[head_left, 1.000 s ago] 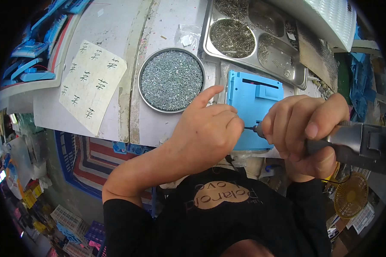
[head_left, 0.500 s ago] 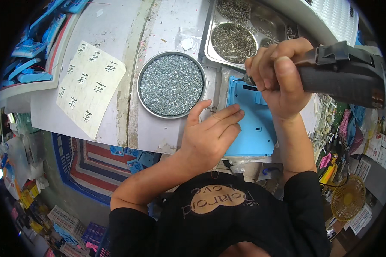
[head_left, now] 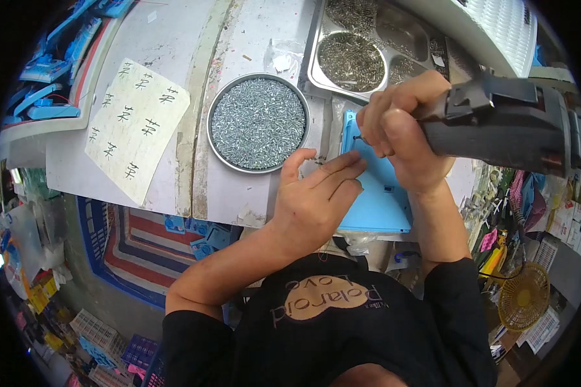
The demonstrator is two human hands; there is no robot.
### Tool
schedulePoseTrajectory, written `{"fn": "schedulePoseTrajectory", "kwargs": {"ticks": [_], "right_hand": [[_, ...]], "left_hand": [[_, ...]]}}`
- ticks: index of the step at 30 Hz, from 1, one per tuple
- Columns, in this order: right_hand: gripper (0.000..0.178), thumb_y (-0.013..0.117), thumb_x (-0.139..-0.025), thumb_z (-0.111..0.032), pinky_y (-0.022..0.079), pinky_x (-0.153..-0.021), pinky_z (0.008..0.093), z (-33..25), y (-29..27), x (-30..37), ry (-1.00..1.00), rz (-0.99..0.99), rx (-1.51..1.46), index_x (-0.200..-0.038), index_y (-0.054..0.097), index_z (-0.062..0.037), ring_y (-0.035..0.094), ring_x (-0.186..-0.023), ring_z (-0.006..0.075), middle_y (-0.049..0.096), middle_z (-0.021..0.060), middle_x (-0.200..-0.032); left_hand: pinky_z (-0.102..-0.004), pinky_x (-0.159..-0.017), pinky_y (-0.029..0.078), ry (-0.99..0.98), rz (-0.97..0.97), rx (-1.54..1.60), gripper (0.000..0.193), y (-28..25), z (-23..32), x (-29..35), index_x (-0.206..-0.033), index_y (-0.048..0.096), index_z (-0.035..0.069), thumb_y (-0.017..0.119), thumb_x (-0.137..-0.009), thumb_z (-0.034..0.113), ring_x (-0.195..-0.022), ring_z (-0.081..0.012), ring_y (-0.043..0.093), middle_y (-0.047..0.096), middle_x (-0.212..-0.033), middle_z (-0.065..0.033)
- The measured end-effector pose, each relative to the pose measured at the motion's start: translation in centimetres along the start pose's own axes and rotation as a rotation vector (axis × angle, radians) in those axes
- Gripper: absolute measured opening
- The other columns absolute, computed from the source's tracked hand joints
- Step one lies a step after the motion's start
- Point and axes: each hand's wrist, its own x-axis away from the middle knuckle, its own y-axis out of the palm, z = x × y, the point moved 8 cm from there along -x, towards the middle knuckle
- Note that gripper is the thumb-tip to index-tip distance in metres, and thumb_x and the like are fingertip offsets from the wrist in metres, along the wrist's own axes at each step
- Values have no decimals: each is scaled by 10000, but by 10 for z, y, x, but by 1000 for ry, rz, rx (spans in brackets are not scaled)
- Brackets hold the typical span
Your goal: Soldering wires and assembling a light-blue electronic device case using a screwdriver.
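My right hand (head_left: pixel 410 132) is closed around a black electric screwdriver (head_left: pixel 507 126), held nearly level with its body reaching out to the right. Its bit tip points at the far left edge of a light blue plastic panel (head_left: pixel 377 209); whether it sits on a screw is too small to tell. Across the panel's left edge lies my left hand (head_left: pixel 313 206), fingers stretched out and flat, thumb apart, holding the panel by touch only. Just left of that thumb is a round metal dish (head_left: pixel 210 129) full of small silvery screws (head_left: pixel 258 122).
Beyond the panel stands a steel compartment tray (head_left: pixel 313 68) with small metal parts. A paper sheet (head_left: pixel 132 138) with handwriting lies left on the table. Blue plastic parts (head_left: pixel 48 71) fill a bin at far left. Below the table edge is a blue basket (head_left: pixel 91 235); a yellow fan (head_left: pixel 524 298) is at right.
My right hand and the screwdriver have shifted a little left and nearer to me, so the bit is lower along the panel's left edge. My left hand has barely moved.
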Motion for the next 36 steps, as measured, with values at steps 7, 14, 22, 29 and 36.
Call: {"fn": "schedulePoseTrajectory", "kwargs": {"ticks": [7, 14, 22, 29, 36], "right_hand": [[245, 660, -1012, -279, 425, -537, 312, -16, 0, -4, 39, -54, -87, -1037, 510, -87, 466, -526, 105, 461, -27, -603], [322, 626, -1024, -422, 480, -575, 314, -67, 3, 11, 65, -90, -369, -1101, 514, -130, 498, -501, 103, 495, -45, -602], [341, 672, -998, -413, 479, -569, 325, -67, 16, 26, 121, -6, -334, -1051, 500, -123, 487, -481, 116, 470, -35, -578], [374, 742, -954, -393, 480, -577, 328, -54, 23, 47, 202, 13, -164, -1001, 506, -106, 494, -487, 128, 488, -16, -570], [258, 760, -904, -124, 510, -619, 366, -50, 40, 55, 142, -191, 125, -943, 510, -76, 554, -573, 175, 566, 48, -667]], "left_hand": [[-515, -1156, 272, -87, 27, 224, 138, -8, -16, -5, -927, 715, 113, 799, -819, 94, -1093, -214, 720, 773, -1070, -72], [-580, -1202, 239, -86, 92, 154, 192, -22, -9, -8, -920, 688, 94, 831, -791, 97, -962, -201, 752, 755, -890, -41], [-594, -1202, 236, 0, 1, 99, 216, -29, -1, -5, -941, 700, 91, 830, -780, 152, -937, -212, 737, 745, -931, -42], [-625, -1154, 229, -307, -69, -515, 147, -62, -88, 0, -909, 738, 126, 799, -802, 207, -1312, -271, 506, 636, -1275, -60], [-579, -1069, 289, -264, -47, -434, 85, -59, -95, 4, -882, 738, 152, 783, -814, 176, -1172, -255, 520, 620, -1138, -4]]}}
